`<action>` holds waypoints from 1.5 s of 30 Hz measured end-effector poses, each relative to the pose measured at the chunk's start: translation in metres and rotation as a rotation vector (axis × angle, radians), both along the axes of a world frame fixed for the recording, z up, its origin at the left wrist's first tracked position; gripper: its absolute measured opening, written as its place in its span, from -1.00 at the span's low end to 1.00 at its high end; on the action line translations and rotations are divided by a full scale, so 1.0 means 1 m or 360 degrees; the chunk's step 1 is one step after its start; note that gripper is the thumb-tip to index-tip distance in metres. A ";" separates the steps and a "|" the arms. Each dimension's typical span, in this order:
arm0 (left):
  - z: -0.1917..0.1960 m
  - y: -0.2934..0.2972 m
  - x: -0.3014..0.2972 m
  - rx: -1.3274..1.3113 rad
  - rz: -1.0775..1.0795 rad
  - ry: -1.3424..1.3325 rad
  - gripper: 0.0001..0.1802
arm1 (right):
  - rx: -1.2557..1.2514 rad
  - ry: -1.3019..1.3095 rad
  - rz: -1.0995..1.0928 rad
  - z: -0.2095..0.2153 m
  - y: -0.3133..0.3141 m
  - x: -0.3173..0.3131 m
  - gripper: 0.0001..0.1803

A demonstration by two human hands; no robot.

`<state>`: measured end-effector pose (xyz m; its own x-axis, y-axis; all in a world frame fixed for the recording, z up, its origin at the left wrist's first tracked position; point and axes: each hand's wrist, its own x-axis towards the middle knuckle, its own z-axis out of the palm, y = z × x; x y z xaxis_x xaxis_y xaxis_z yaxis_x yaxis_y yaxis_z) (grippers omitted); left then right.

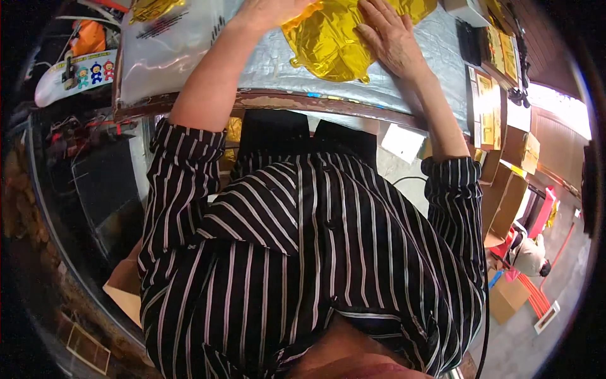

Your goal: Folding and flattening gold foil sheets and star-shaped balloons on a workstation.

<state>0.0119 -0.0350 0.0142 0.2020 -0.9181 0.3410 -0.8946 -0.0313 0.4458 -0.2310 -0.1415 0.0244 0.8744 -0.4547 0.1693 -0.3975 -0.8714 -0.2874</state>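
A crinkled gold foil balloon [328, 47] lies flat on the table at the top of the view, with small tabs along its near edge. My left hand [278, 11] reaches its left edge; the top of the picture cuts this hand off, so how its fingers lie is unclear. On the right part of the foil rests my right hand [394, 41], fingers stretched out and slightly apart, pressing on the surface without gripping. Under both hands spreads a silvery-grey table covering [265, 76].
More gold foil [154, 9] lies on clear plastic sheeting [164, 63] at the table's far left. A worn wooden edge [271, 102] borders the table's near side. Cardboard boxes [505, 196] stand to the right. Beyond them, a person in a cap [531, 256] is low near the floor.
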 end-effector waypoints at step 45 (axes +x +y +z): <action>0.077 -0.457 -0.214 -0.0086 -0.0751 0.0532 -0.54 | -0.0169 -0.0352 -0.0761 0.122 -0.229 -0.264 -0.52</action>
<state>-0.2025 -0.4918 0.0915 -0.1200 -0.9180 0.3779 -0.6168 0.3672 0.6962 -0.4947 -0.3700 0.1463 0.5122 -0.7640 0.3925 -0.6973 -0.6367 -0.3293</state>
